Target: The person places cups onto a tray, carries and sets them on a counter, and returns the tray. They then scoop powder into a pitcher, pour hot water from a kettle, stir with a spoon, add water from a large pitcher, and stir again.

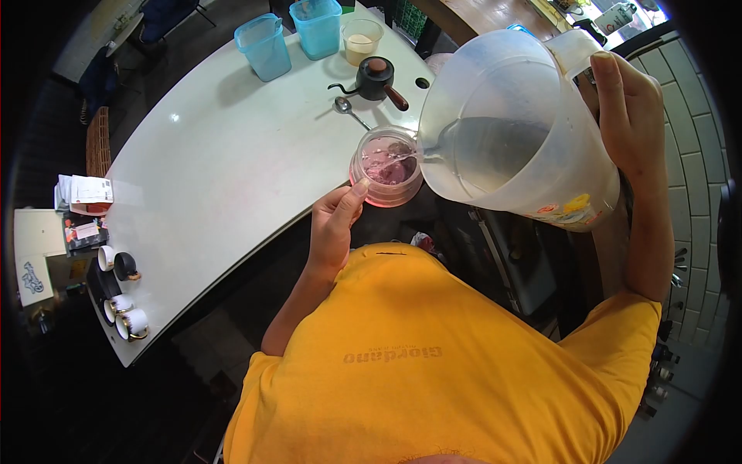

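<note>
My right hand (630, 116) is closed round the handle of a large translucent plastic pitcher (495, 85), its thumb on top. The pitcher is tilted to the left, and clear liquid runs from its lip into a round clear jar (386, 195). Pink liquid with bubbles and a darker lump shows inside the jar. With thumb and fingers, my left hand (338, 220) grips the jar's near left rim. Beyond the jar, a metal spoon (352, 112) lies beside a small black kettle (376, 77) with a wooden handle.
A white curved table (209, 185) spreads to the left. Two blue plastic containers (263, 50) and a clear cup (362, 42) with pale contents stand at its far side. Several white cups (131, 323) and a stack of papers (89, 192) are at the left end.
</note>
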A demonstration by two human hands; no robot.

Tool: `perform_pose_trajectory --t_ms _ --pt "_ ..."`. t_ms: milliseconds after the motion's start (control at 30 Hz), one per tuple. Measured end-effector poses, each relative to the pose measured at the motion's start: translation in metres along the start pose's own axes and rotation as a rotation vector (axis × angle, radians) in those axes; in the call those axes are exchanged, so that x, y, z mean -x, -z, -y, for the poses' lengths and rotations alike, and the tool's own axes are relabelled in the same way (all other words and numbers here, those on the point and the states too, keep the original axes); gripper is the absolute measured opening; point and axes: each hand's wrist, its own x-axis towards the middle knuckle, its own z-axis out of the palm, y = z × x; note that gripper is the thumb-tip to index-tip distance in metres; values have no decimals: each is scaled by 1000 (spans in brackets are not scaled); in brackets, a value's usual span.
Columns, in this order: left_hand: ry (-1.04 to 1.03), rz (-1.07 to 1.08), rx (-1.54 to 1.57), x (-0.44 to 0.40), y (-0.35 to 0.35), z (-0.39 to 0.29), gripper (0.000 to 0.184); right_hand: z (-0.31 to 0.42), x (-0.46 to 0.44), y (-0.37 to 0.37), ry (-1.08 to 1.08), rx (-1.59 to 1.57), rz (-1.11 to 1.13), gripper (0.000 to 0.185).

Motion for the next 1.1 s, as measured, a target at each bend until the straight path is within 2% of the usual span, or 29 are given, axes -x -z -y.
perform_pose_trajectory --t_ms 1100 --pt "10 -9 8 -6 -1 -1 39 -2 -9 -4 -17 -4 14 53"
